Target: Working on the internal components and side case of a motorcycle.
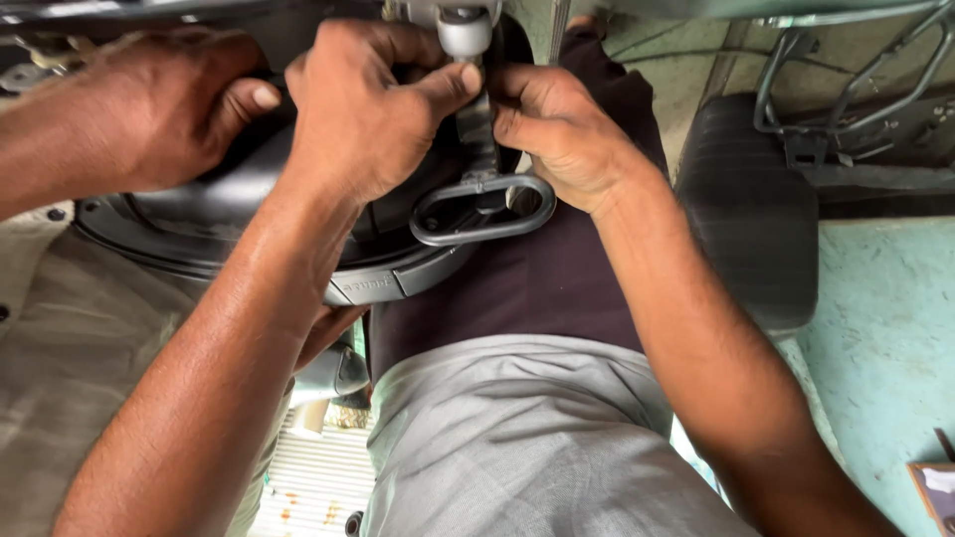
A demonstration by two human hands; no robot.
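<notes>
Loop bracket (482, 209): grey metal, oval, lying against the black round cover (199, 224), at the foot of a grey strip (477, 124) rising to a grey cylinder (465, 30). Nearest of all, below the bracket, only grey and dark cloth over the lap, with no label on it. Low and far right of the bracket, cut by the corner, a small brown card or box (935, 492) with a pale face, too small to read. Just below-left of the bracket, on the cover's rim, a raised tab (368, 288) in the same dark colour, rectangular, with moulded lettering. Above-left of the bracket, left hand (368, 109) curled tight, grip closed, thumb pressed to the strip; cannot tell what the hidden fingers wrap. Above-right of it, right hand (557, 129) in a closed grip, pinching the strip's other edge. Far left of the bracket, another person's hand (169, 109) braced on the cover. Likely risks: pinched thumbs if the strip snaps home between the two crowded grips; bracket twisting out of line if the cover shifts under the helper's push; slipping off smooth metal. Right of the bracket, a black padded seat (746, 209) on the green floor (885, 328); beyond, a grey tube rack (856, 89), unlabelled.
</notes>
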